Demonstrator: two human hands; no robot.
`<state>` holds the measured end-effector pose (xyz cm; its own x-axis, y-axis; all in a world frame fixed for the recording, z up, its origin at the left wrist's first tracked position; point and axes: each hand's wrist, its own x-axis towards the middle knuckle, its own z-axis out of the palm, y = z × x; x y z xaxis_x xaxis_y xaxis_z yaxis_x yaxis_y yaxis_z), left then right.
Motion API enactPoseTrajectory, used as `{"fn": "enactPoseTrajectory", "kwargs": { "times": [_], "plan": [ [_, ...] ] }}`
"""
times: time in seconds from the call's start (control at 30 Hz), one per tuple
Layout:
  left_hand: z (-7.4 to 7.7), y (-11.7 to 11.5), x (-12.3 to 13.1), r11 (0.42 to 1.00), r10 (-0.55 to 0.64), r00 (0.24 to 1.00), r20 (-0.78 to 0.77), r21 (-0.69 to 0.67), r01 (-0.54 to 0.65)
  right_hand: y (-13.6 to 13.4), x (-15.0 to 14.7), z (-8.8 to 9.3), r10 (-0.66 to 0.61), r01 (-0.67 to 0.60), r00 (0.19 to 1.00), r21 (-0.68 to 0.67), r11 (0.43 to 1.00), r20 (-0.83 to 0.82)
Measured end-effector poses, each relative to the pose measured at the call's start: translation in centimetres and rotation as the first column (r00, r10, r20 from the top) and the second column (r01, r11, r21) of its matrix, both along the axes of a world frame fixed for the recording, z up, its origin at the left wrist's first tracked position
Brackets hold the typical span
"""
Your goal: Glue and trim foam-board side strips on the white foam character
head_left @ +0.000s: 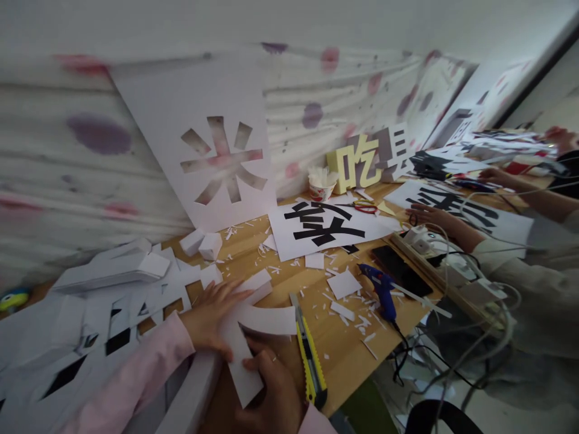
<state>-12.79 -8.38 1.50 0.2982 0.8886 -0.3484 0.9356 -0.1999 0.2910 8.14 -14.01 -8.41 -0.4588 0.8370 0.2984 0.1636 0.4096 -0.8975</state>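
A white three-dimensional character [269, 319], built from paper board, lies near the table's front edge. My left hand [210, 316] is spread across its upper left part, fingers over the top and thumb along the near side, gripping it. With thumb and fingers, my right hand [275, 389] holds the lower stroke; some of its fingertips are hidden beneath. Just to the right rests a yellow utility knife [309, 358], touching or almost touching the curved stroke. Farther right is a blue glue gun [382, 289] with a clear glue stick in its back.
White cut-out sheets [108, 313] pile up at left. A stencil sheet [226, 150] leans on the wall. Paper scraps [346, 284], a printed sheet [316, 226], red scissors [364, 208] and a paper cup [322, 184] lie beyond. Cables and a power strip [452, 265] run beside a co-worker's arms [446, 223].
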Motion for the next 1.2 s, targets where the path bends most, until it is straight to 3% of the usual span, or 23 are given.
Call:
{"fn": "enactPoseTrajectory", "kwargs": {
  "times": [0.13,0.27,0.47,0.67,0.87,0.97,1.2],
  "plan": [
    [-0.6,0.3,-1.1,0.996,-0.081,0.995,0.058,-0.027,0.083,0.7,0.4,-1.4,0.112,-0.113,0.992,0.014,0.994,0.061],
    [-1.2,0.3,-0.8,0.995,-0.06,0.997,0.042,-0.071,0.063,1.9,-0.1,-3.2,0.132,-0.136,0.984,0.024,0.99,0.122],
    [0.5,0.2,0.7,0.997,0.025,0.999,0.025,-0.071,-0.023,2.3,-0.4,-5.2,0.103,-0.107,0.988,0.033,0.994,0.119],
    [1.8,0.1,1.3,0.995,0.053,0.999,-0.007,-0.089,-0.054,0.9,0.2,-3.8,0.093,-0.106,0.988,0.103,0.989,0.123],
    [1.8,-0.1,1.2,0.995,0.076,0.996,0.049,-0.067,-0.073,0.5,0.2,-2.1,0.001,-0.009,0.998,0.14,0.99,0.056],
    [1.4,-0.3,1.0,0.996,0.092,0.995,0.044,-0.025,-0.091,0.7,0.6,-2.7,0.021,-0.025,1.0,0.183,0.983,0.022],
    [1.0,-0.7,1.5,0.991,0.095,0.994,0.048,0.096,-0.099,2.2,0.8,-5.0,0.121,-0.133,0.987,0.116,0.984,0.105]
  ]
}}
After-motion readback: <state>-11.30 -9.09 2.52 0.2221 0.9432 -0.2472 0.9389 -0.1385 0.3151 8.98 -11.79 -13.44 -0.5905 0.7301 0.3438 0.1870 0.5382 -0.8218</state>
